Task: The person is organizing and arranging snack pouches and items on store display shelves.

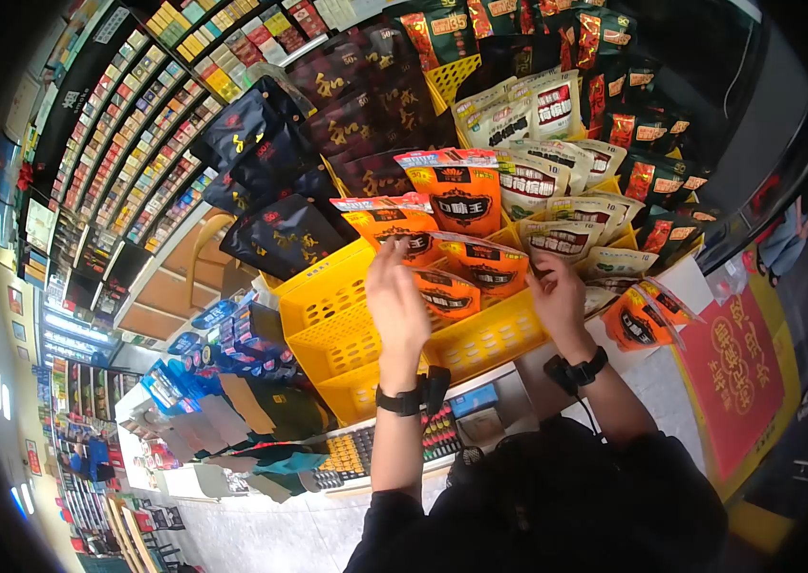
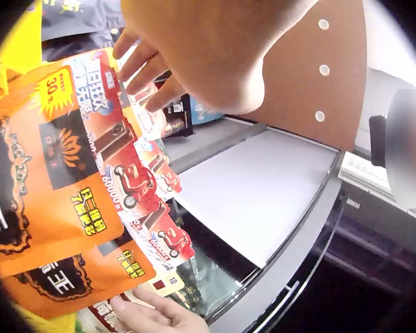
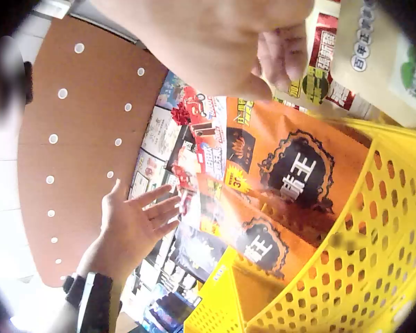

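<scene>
Orange pouches (image 1: 452, 205) with black emblems stand in a yellow perforated basket (image 1: 328, 286). At their left side is my left hand (image 1: 396, 304), fingers extended beside the front pouches; the left wrist view shows this hand (image 2: 194, 59) near a pouch's red printed top edge (image 2: 128, 173). My right hand (image 1: 559, 298), fingers slightly bent, is at the right side of the orange pouches, by the cream pouches (image 1: 557, 239). Both hands also show in the right wrist view, the left (image 3: 132, 225) with spread fingers, the right (image 3: 215, 41) close above. Whether fingertips touch a pouch is unclear.
Dark pouches (image 1: 280, 234) stand behind and left, green-and-red pouches (image 1: 652, 172) at the right. Another orange pouch (image 1: 638, 320) lies right of the basket. Blue packages (image 1: 242, 344) sit at the left, cigarette shelves (image 1: 141, 124) beyond. A red mat (image 1: 733, 382) is at right.
</scene>
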Tool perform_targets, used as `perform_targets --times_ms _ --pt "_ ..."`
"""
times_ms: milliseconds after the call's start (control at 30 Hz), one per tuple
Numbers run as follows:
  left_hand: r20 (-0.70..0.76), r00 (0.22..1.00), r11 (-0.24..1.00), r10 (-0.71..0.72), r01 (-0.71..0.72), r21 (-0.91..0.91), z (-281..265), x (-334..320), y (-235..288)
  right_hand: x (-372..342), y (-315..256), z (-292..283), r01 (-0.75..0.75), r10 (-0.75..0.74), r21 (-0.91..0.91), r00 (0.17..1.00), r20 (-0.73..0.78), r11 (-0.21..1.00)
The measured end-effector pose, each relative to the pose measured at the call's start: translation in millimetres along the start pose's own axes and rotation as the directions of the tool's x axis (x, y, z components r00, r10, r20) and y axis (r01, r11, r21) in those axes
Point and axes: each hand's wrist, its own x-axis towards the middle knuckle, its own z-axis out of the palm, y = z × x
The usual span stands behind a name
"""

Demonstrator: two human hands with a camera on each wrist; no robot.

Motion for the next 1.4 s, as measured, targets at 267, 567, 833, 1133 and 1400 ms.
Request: perform_targets --times_ms 267,567,833,1133,1400 --pt "-0.033 0.846 0.730 -0.532 0.438 -0.525 19 -48 -59 -47 -7 22 0.011 -0.037 0.080 0.946 0.324 0.997" --pt "0.186 0.826 0.708 -0.532 0.554 -0.437 27 -78 -87 -58 -12 49 -0.005 -0.038 0.092 0.891 0.452 0.996" --pt "-0.048 0.802 0.755 -0.595 0.537 -0.377 23 -79 -60 -64 -10 33 0.007 -0.057 0.128 0.921 0.386 0.992" --pt "0.128 0.822 0.790 -0.555 0.569 -0.230 81 -150 24 -118 73 -88 -0.162 0.149 0.037 0.959 0.240 0.986" --pt "0.774 0.605 0.836 -0.188 0.512 -0.197 137 -171 82 -158 131 -141 -0.333 0.326 0.096 0.751 -0.575 0.938"
